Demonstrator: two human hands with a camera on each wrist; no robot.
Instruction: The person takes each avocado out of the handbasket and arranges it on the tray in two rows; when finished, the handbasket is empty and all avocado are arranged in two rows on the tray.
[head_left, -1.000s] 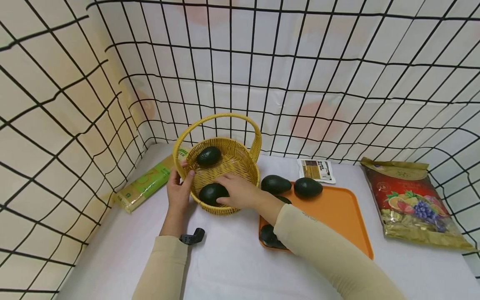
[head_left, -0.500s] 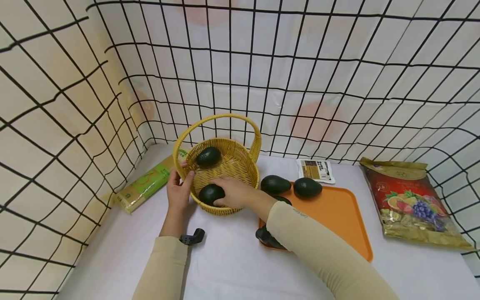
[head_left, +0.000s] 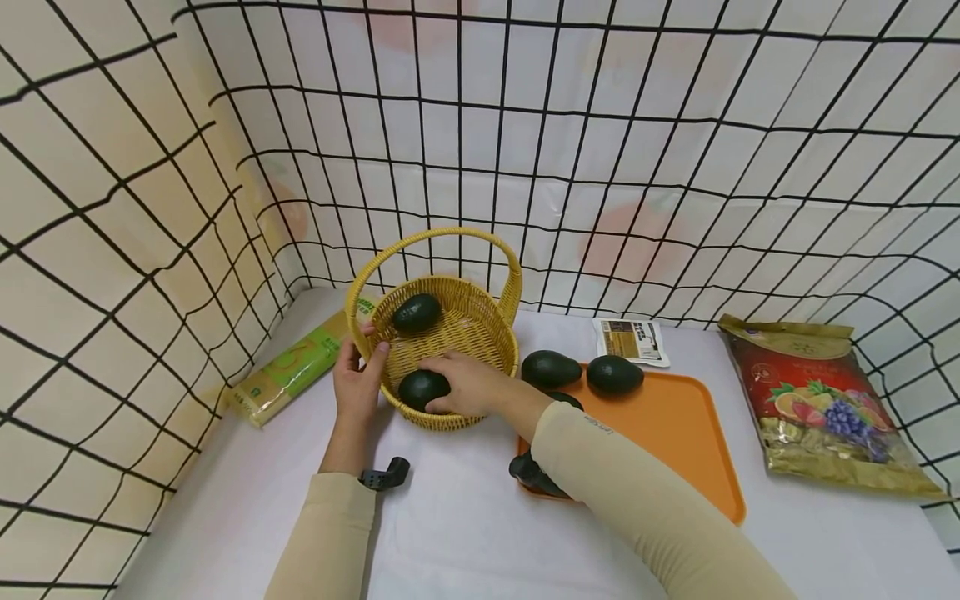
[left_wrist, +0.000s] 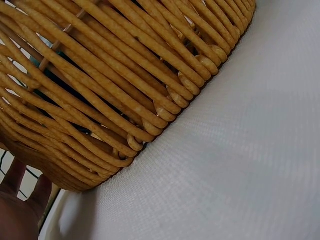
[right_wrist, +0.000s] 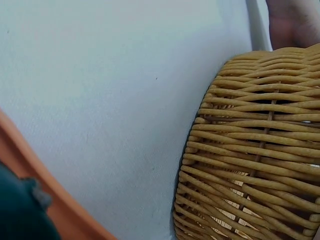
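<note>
Near left on the desk (head_left: 465, 533), left hand (head_left: 358, 379) grip holds the wicker basket (head_left: 480, 321) rim; right hand (head_left: 468, 383) grip wraps the near avocado (head_left: 420, 387) inside the basket.

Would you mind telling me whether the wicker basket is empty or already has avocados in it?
Not empty: the basket holds two avocados, the far avocado and the near avocado under the right hand.

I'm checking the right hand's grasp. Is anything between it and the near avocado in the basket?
Nothing visible: the right hand rests directly on the near avocado inside the basket.
</note>
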